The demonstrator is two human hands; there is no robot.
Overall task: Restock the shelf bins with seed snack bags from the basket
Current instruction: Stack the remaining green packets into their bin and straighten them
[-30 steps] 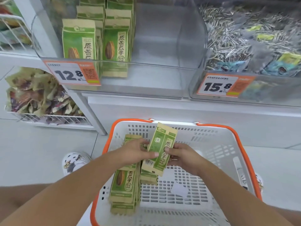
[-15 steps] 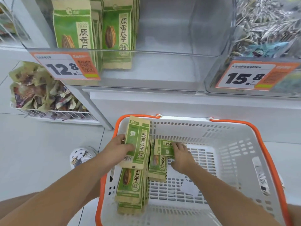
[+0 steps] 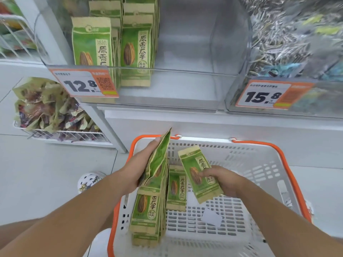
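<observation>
Left hand: the left hand grips one green seed bag edge-on, thumb along its outer face, fingers hidden behind it — it stands upright over the basket's left side.
Right hand: the right hand has its fingers curled round the lower half of a second bag, face up and tilted left.
Bags in hand: two, one per hand.
Bags in basket: a stack leaning along the left wall, too tightly packed to count, plus one loose bag just beside it.
Basket: one white basket with an orange rim and handles, on the floor below the shelf; a small white card lies on its bottom.
Shelf bin: one clear bin holding two rows of the same green bags at its left, the right part bare.
Neighbouring bin: a second clear bin of loose striped seeds, blurred.
Writing: bags read 原香瓜子 beside a seed drawing; the left price tag reads 12.8, the right price tag 15.8 — the small print is unreadable.
Change: half a second ago the right hand lay flat on the bags in the basket; now it has one lifted clear. The left hand's bag, then shown face-on, has turned edge-on.
</observation>
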